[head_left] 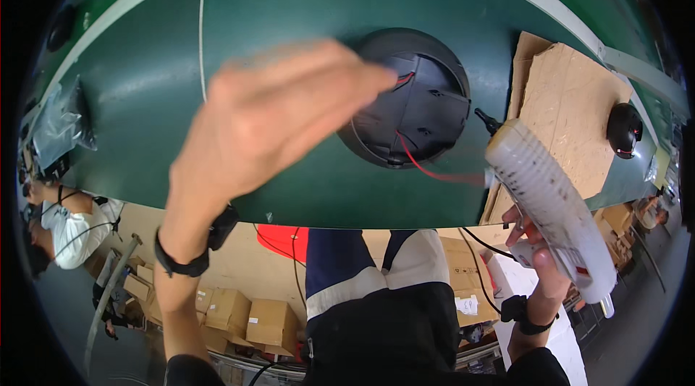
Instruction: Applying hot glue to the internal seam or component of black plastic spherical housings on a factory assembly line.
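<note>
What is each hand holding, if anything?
Left hand: blurred over the round black plastic device; grip cannot be told.
Right hand: holding a white plastic glue gun.

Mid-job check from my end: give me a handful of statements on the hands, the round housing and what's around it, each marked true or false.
1. The right hand holds the white tool. True.
2. The left hand is clear of the housing, off to its right. False: it comes in from the left, its fingertips over the housing.
3. A red wire runs out of the housing's lower part. True.
4. The cardboard lies left of the housing. False: it lies to its right.
5. The plastic bag is at the table's right end. False: it is at the left.
6. Each wrist wears a black band. True.
</note>
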`<state>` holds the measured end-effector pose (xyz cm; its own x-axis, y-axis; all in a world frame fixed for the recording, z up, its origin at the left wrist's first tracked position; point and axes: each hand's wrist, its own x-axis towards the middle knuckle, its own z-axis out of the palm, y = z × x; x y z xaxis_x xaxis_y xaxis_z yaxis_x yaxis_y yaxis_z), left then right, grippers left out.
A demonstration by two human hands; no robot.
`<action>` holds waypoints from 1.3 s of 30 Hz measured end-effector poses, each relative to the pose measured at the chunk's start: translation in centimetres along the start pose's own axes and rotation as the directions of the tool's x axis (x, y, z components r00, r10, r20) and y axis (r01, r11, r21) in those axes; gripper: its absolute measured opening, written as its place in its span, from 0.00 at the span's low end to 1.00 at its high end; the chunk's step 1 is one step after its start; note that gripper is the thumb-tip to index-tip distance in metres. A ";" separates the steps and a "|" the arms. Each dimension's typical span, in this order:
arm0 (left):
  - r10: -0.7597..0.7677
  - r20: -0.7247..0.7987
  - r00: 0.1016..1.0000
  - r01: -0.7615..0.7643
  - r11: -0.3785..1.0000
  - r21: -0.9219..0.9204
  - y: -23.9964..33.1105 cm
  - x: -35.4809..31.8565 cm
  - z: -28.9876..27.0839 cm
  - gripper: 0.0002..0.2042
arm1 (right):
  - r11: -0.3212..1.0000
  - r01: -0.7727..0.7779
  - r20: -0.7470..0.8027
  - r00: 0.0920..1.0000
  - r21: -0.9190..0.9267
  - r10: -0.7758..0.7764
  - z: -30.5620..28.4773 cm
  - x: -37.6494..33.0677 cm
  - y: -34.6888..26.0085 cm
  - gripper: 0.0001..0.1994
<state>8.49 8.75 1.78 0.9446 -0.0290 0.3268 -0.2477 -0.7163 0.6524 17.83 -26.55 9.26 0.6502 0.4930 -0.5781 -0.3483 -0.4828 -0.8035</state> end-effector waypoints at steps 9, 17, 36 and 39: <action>0.109 -0.006 0.994 -0.109 0.981 -0.163 -4.2 6.1 1.4 0.05 | 0.888 0.063 -0.028 0.996 -0.456 -0.085 0.2 0.2 -1.3 0.18; -0.102 0.052 0.993 0.113 0.929 -0.351 -4.9 6.8 3.3 0.04 | 0.551 0.143 0.052 0.983 -0.822 -0.177 3.0 1.5 -3.4 0.17; -0.004 0.143 0.990 0.078 0.853 -0.515 -6.4 7.0 3.0 0.05 | 0.618 -0.134 -0.092 0.991 -0.775 0.099 3.8 2.2 -3.8 0.21; 0.003 0.105 0.994 0.051 0.862 -0.504 -6.5 6.9 3.7 0.05 | 0.638 -0.146 -0.097 0.989 -0.756 0.111 3.9 2.3 -3.8 0.21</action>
<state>17.39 10.64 -2.77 0.9613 -0.1046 0.2549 -0.2741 -0.2675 0.9238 18.00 -20.80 10.44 0.6700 0.3634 -0.6473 0.1934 -0.9273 -0.3203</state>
